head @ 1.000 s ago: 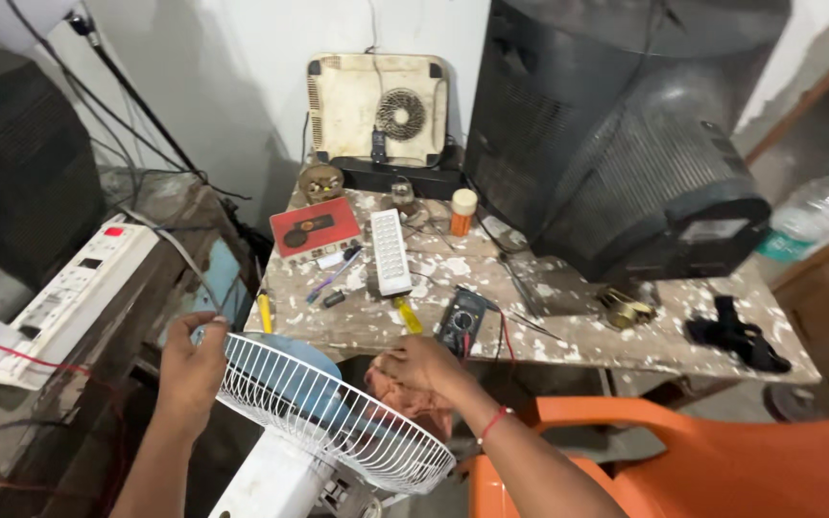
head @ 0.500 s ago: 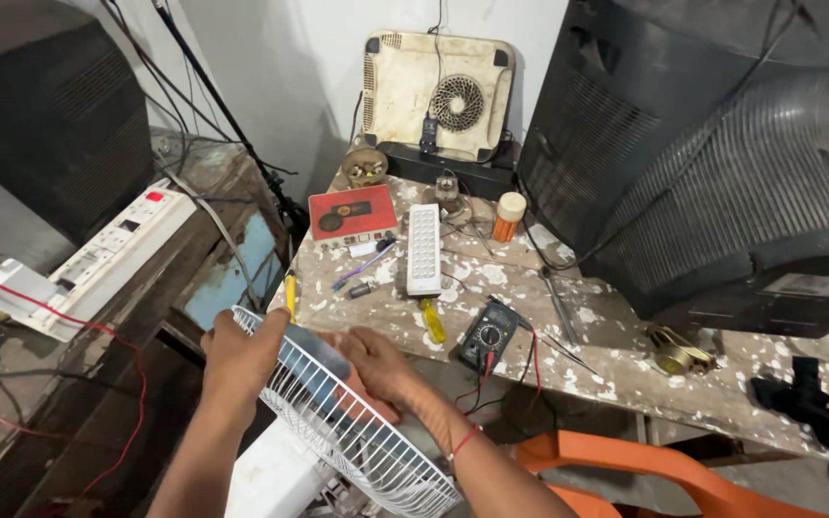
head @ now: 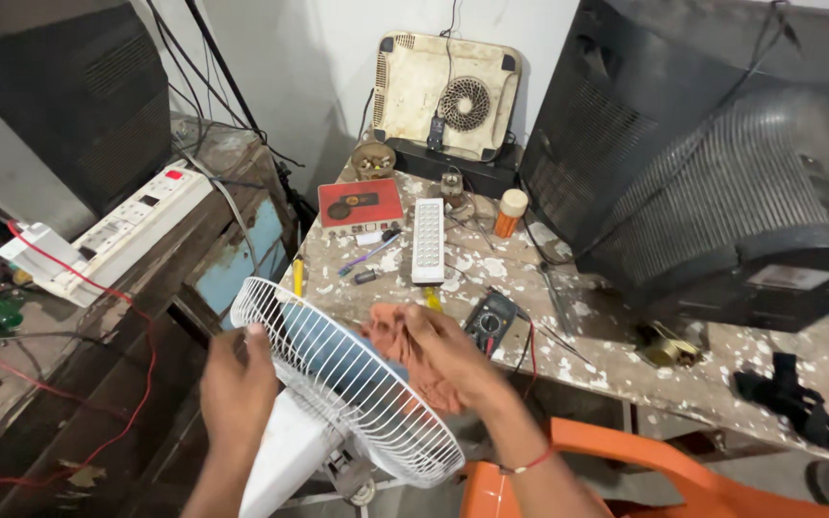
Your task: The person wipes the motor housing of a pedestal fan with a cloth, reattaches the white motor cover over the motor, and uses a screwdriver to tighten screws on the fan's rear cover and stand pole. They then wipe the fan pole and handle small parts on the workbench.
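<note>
A white table fan with a round wire grille (head: 338,379) stands low in front of me, its blue blades behind the wires. My left hand (head: 234,391) grips the grille's left rim. My right hand (head: 451,357) is closed on an orange-brown cloth (head: 393,338) and presses it against the upper right of the grille. Just beyond the cloth, a black multimeter (head: 491,319) with red and black leads lies on the paint-spattered table (head: 626,369).
On the table lie a white perforated bar (head: 428,240), a red flat box (head: 360,204), an orange bottle (head: 509,213), a bowl (head: 373,159), screwdrivers and a black cloth (head: 791,401). A large black television (head: 712,163) fills the right. A white power strip (head: 117,233) rests left. An orange chair (head: 645,470) sits below.
The view has closed in and shifted left. The fan grille has tilted, and my right hand has slid the cloth along its upper rim. My left hand stays on the grille's left edge.
</note>
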The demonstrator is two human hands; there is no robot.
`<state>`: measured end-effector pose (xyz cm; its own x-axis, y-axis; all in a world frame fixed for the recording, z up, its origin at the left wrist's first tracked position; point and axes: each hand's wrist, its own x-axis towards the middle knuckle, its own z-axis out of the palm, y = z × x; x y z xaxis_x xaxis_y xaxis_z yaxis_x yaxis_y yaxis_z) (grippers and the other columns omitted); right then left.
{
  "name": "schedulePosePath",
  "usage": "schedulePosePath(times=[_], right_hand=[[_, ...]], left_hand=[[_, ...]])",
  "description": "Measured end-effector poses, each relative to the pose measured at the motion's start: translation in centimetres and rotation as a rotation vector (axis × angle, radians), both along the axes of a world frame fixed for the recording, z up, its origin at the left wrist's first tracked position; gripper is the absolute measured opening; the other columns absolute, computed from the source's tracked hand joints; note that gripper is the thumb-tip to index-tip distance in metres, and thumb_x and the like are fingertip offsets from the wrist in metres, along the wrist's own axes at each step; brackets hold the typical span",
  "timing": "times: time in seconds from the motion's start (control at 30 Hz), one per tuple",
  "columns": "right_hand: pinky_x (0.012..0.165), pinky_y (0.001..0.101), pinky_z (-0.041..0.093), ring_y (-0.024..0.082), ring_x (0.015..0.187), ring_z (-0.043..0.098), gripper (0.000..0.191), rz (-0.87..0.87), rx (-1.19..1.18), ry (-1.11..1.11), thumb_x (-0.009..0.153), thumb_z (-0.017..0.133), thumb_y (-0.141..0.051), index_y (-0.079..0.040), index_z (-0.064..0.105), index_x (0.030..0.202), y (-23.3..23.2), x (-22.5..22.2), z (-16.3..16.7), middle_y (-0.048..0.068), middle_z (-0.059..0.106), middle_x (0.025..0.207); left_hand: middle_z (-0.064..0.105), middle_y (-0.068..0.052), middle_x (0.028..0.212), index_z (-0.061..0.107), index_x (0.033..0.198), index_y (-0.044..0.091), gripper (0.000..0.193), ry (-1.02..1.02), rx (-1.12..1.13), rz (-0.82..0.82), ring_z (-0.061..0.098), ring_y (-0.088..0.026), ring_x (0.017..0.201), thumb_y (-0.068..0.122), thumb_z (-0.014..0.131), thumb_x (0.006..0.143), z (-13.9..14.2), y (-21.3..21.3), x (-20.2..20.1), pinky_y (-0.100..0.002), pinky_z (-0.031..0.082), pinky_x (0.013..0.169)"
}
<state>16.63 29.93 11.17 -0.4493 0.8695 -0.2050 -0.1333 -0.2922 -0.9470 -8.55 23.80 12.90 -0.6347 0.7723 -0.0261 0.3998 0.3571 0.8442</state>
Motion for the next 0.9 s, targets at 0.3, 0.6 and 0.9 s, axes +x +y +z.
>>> schedulePosePath(times=[0.3, 0.6, 0.9], right_hand=[[0.085, 0.0284, 0.052, 0.010, 0.100, 0.065, 0.045, 0.265, 0.328, -0.202, 0.086, 0.076, -0.015, -0.001, 0.064, 0.127, -6.4, -5.3, 5.4, 0.007, 0.070, 0.116], [0.072, 0.0394, 0.052, 0.024, 0.081, 0.061, 0.032, 0.001, 0.244, -0.285, 0.090, 0.072, -0.006, 0.002, 0.070, 0.120, -14.6, -9.5, 5.7, 0.011, 0.069, 0.098], [0.092, 0.0268, 0.054, 0.012, 0.104, 0.065, 0.038, -0.040, 0.394, 0.144, 0.095, 0.069, -0.011, 0.001, 0.062, 0.131, -17.2, -8.2, 4.4, 0.008, 0.072, 0.122]], left_hand=[[0.063, -0.030, 0.131, 0.052, 0.135, -0.008, 0.081, -0.170, 0.108, -0.062, 0.062, -0.040, 0.122, 0.059, 0.060, 0.091, 1.8, -4.9, 1.0, -0.047, 0.045, 0.104], [0.043, -0.045, 0.136, 0.014, 0.141, -0.028, 0.120, -0.137, -0.020, 0.026, 0.049, -0.048, 0.127, 0.036, 0.088, 0.071, 3.9, -6.3, -0.5, -0.043, 0.040, 0.107], [0.069, -0.019, 0.074, 0.063, 0.067, -0.011, 0.033, -0.031, 0.087, -0.064, 0.066, -0.027, 0.066, 0.017, 0.079, 0.062, 7.0, -8.4, -4.8, -0.043, 0.054, 0.066]])
